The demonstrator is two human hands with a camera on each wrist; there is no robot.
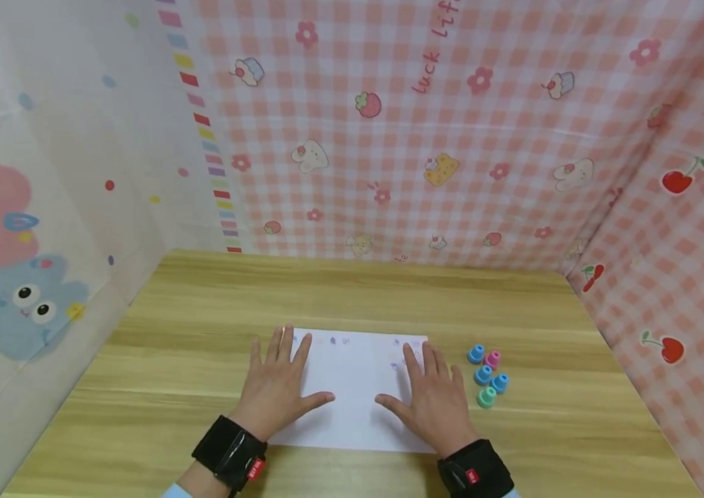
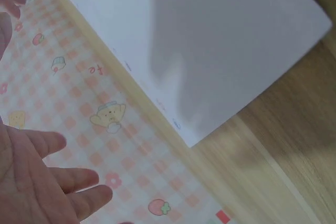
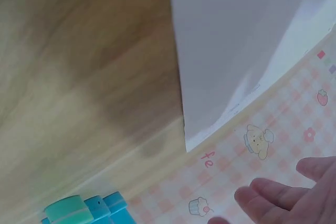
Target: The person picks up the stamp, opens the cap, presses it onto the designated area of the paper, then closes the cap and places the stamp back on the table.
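Observation:
A white sheet of paper (image 1: 355, 394) lies on the table, with small faint printed marks along its far edge. Over its left side my left hand (image 1: 274, 387) is held with fingers spread and nothing in it. My right hand (image 1: 436, 404) is over the right side, fingers straight and likewise holding nothing. Shadows of both fall on the sheet, and the wrist views show the fingers raised off it. Right of the paper stand several small stamp-like plastic pieces: blue ones (image 1: 483, 375), a pink one (image 1: 492, 359) and a green one (image 1: 486, 397).
The wooden table (image 1: 171, 346) extends around the paper on all sides. Pink checked cloth (image 1: 339, 194) hangs along its back and right. A white cloth with cartoon figures (image 1: 128, 228) borders the left side. Black bands (image 1: 230, 453) wrap both wrists.

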